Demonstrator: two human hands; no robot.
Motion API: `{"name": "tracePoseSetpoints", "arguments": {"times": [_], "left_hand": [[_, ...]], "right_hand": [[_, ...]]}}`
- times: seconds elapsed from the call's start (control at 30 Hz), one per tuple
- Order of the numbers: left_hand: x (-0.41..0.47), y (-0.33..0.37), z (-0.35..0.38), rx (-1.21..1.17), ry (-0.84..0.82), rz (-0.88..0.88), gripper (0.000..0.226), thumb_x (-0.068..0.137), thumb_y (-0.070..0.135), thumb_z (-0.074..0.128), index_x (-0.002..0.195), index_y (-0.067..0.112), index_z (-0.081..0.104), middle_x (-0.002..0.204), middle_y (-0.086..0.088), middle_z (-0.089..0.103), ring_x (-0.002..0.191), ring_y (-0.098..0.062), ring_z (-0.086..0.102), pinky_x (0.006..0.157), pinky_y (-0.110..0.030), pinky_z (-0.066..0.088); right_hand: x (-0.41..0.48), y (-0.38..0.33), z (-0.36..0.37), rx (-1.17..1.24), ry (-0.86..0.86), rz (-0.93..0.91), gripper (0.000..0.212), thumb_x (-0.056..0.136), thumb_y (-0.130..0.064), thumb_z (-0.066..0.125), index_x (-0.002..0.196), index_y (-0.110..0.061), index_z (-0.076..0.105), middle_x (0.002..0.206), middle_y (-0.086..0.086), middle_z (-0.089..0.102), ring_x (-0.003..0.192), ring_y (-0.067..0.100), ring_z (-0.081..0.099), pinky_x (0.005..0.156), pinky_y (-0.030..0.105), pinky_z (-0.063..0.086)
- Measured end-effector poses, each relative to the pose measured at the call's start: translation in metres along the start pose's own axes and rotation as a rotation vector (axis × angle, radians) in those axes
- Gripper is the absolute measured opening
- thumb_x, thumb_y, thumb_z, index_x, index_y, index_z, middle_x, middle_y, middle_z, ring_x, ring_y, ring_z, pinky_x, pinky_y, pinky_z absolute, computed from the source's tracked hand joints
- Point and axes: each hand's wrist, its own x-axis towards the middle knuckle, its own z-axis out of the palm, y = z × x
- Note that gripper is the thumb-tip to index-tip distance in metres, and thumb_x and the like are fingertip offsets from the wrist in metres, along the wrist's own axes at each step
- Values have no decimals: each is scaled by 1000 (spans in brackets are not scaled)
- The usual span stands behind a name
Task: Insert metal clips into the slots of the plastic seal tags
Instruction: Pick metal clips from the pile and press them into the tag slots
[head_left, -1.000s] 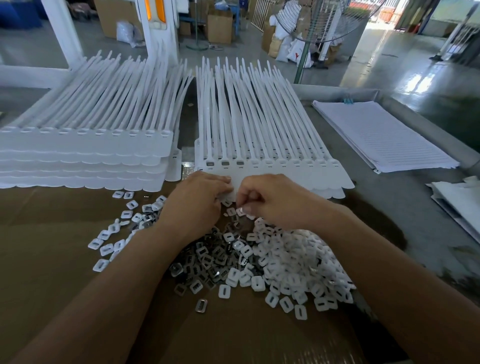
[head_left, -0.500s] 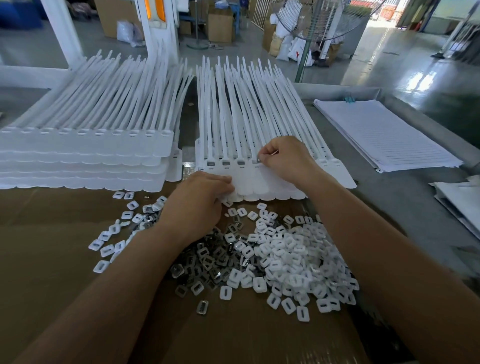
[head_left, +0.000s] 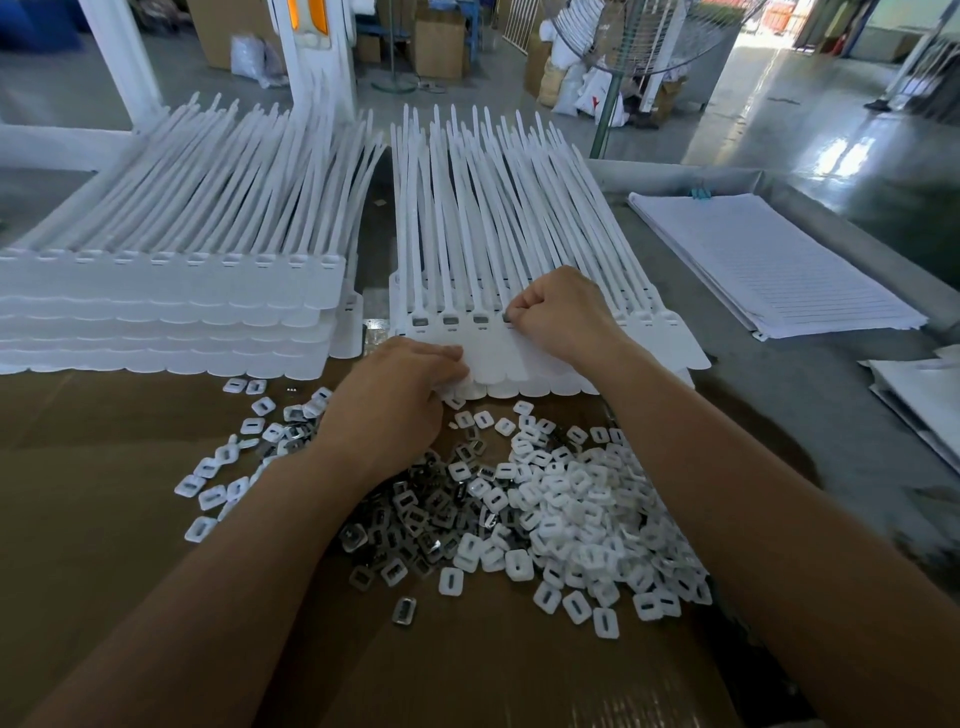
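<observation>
The person is carrying out the insertion step itself. The right hand (head_left: 558, 312), just above the frame's centre, is curling its fingers into a loose fist and pinching a small grey piece, seemingly a metal clip (head_left: 505, 317). It is holding this piece against the fourth slot in the row of heads on the seal tags (head_left: 488, 228), which are lying stacked in the upper middle. The three slots (head_left: 449, 319) to its left are already showing dark inserts, so the row is, by my judgement, only partly filled; the heads right of the hand are too small to read. The left hand (head_left: 400, 405), at centre, is gripping the lower edge of the top tags' flat flags, thumb on top, apparently steadying them. The right wrist is bending down over the flags, with the forearm coming in from the lower right. Next, the clip is likely needing a firm, square press home, then a fresh one picking from the loose pile (head_left: 415, 519) on the cardboard (head_left: 104, 597) in the lower middle.
</observation>
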Motion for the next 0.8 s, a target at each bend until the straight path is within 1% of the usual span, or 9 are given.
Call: {"name": "tracePoseSetpoints", "arguments": {"times": [0.17,0.27,0.33,0.37,0.4,0.47,0.63,0.73,0.8], "left_hand": [[0,-1,1,-8,10,-4,47,78,-8,47,117,14,62,129,2,55,120,-18,45,101,-26,30],[0,-1,1,-1,8,-13,48,78,-8,47,118,15,61,129,4,55,121,-16,44,100,-24,29],[-1,-2,1,-1,5,-16,49,78,-8,46,118,16,61,129,4,55,121,-16,44,101,-24,29],[-1,-2,1,-1,5,-16,49,78,-8,46,118,16,61,129,4,55,121,-16,44,101,-24,30],[-1,-2,1,1,5,-15,49,79,-8,46,118,16,61,129,4,55,121,-16,44,101,-24,30],[0,-2,1,5,6,-12,48,79,-7,47,118,17,62,129,5,55,121,-16,44,101,-24,29],[-1,-2,0,2,1,-6,48,79,-8,47,117,16,62,129,4,55,121,-17,44,100,-25,30],[-1,-2,0,0,8,-2,47,78,-8,46,116,15,63,128,3,56,120,-17,45,99,-23,29],[0,-2,-1,8,4,-1,47,79,-7,46,117,15,62,128,4,55,120,-16,44,99,-21,28]], "right_hand": [[-4,-4,0,-15,43,-24,10,83,-9,63,82,-2,70,79,-6,61,94,15,58,92,27,38],[-3,-3,1,2,62,-10,12,82,-7,61,85,0,71,83,0,68,93,20,62,86,22,39],[0,0,2,14,62,7,16,83,-5,57,88,3,70,92,9,71,86,21,64,69,10,41],[0,0,2,19,59,10,18,84,-4,56,90,3,71,93,10,71,78,18,64,60,5,39],[1,0,2,24,58,10,18,85,-6,56,90,0,72,93,5,71,73,10,61,59,4,38],[1,0,0,35,63,4,17,87,-10,58,93,-11,73,100,-1,71,75,1,52,71,11,39],[1,0,-2,29,37,-5,18,88,-12,57,98,-13,72,107,-1,69,86,4,54,77,18,38],[-3,-4,-9,9,29,-34,16,89,-14,57,95,-11,72,109,-4,67,82,1,52,73,15,38],[-14,-10,-18,24,12,-109,12,87,-16,60,91,-14,71,96,-10,67,72,-4,51,61,8,37]]}}
